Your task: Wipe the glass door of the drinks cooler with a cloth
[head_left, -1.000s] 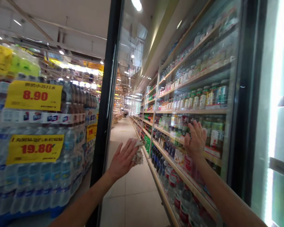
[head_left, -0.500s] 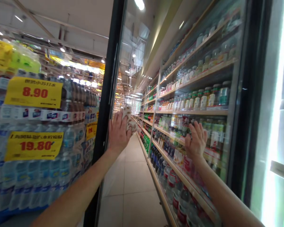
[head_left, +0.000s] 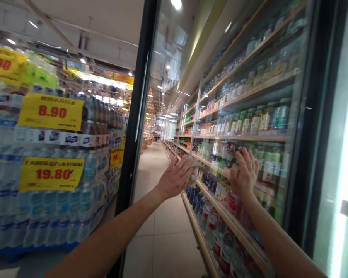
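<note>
Head view: the left hand (head_left: 174, 178) has swung right from over the aisle and now seems to press a crumpled pale cloth (head_left: 193, 179), fingers wrapped loosely over it, to the glass cooler door (head_left: 249, 92), while the right hand (head_left: 245, 172) stays open, fingers spread on that pane

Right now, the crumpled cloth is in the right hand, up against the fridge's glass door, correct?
Not quite: the crumpled cloth is in the left hand, not the right, up against the glass door. The head view shows this, with the right hand bare and spread on the glass.
</note>
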